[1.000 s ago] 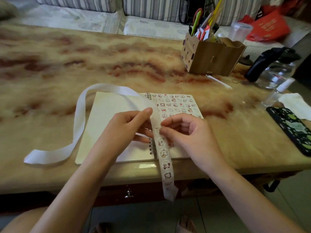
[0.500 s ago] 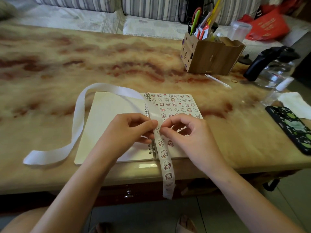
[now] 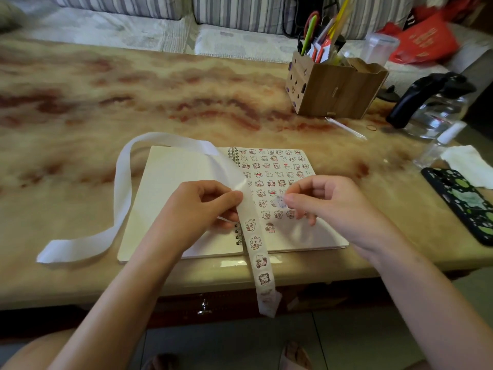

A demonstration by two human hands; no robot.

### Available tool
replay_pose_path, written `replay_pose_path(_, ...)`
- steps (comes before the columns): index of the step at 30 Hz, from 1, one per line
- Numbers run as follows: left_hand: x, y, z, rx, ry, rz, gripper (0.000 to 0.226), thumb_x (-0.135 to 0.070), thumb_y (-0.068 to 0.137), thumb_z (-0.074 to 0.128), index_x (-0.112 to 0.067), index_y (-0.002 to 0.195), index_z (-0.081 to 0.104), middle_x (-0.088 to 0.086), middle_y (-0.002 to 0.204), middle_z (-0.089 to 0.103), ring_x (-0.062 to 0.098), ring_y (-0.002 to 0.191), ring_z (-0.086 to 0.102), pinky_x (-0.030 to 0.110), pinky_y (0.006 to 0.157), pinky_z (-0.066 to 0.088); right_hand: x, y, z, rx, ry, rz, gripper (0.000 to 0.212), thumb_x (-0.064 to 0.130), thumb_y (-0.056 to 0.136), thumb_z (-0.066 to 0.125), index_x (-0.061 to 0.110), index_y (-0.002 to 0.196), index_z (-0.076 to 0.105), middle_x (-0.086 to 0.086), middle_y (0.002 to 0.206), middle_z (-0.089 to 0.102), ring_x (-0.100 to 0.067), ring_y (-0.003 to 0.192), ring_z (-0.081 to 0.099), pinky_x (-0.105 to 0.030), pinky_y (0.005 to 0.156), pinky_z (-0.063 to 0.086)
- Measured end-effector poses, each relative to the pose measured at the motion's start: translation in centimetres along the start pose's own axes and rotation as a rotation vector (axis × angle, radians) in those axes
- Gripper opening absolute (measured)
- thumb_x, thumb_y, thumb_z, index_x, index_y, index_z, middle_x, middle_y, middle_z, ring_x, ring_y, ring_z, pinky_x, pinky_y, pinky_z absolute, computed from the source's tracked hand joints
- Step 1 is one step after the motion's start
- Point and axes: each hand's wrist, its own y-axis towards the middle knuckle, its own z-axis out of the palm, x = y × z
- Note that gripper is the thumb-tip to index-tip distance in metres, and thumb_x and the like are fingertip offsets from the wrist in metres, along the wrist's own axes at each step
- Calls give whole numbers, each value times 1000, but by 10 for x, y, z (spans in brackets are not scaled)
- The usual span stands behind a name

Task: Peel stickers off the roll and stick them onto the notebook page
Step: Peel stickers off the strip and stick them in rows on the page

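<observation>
Right hand: fingers curled, thumb and forefinger tips pinching 1 small sticker. It is blurred, so I cannot tell which way it faces.
Left hand: just to the left of the right hand, thumb and fingers pinching the strip above the spine of the open notebook.
Strip axis: from the left hand's pinch its length runs toward the person, over the table edge, and hangs free with stickers on it. On the far side of the pinch the empty backing loops away to the left and lies on the table.
Page: flat, directly beneath the right hand. Rows of stickers cover it on the far side of the fingertips.
Nearest row: a lone sticker sits a little nearer the person than the right fingertips, with bare paper to its right.
Deciding relation: the free paper lies below the pinched sticker and slightly toward the person, so the right hand is the nearer 1. I judge a short drop will do.
Left hand's part: probably only to keep the strip off the page.
</observation>
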Motion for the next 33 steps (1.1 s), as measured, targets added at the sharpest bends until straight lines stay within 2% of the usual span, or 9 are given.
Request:
replay_pose_path(6, 0, 0, 1, 0, 18, -19, 14, -11, 86, 65, 2, 83, 69, 13, 69, 70, 11, 55, 65, 22, 60, 58, -4, 3, -6, 50, -100, 151, 9, 9, 77, 74, 2, 82, 72, 0, 59, 65, -2, 45, 49, -13, 42, 33)
replay_pose_path(10, 1, 1, 2, -2, 49, -28, 14, -14, 86, 66, -2, 81, 70, 13, 70, 72, 15, 56, 65, 21, 61, 57, -7, 4, -3, 60, -164, 163, 8, 11, 77, 75, 4, 80, 73, 5, 56, 66, -5, 46, 50, -8, 42, 34)
replay_pose_path(16, 1, 1, 2, 1, 55, -27, 14, -13, 86, 65, 0, 82, 69, 14, 72, 72, 11, 52, 64, 17, 58, 56, -10, 5, -2, 72, -173, 176, 5, 15, 76, 77, 11, 77, 74, 6, 63, 70, -6, 49, 49, -14, 53, 41)
replay_pose_path(33, 2, 2, 2, 17, 48, -32, 13, -13, 86, 65, -1, 82, 69, 10, 68, 71, 9, 52, 64, 18, 58, 56, -14, 6, 2, 52, -193, 154, 5, 11, 76, 76, 8, 78, 73, 3, 63, 69, -6, 48, 49, -11, 45, 38)
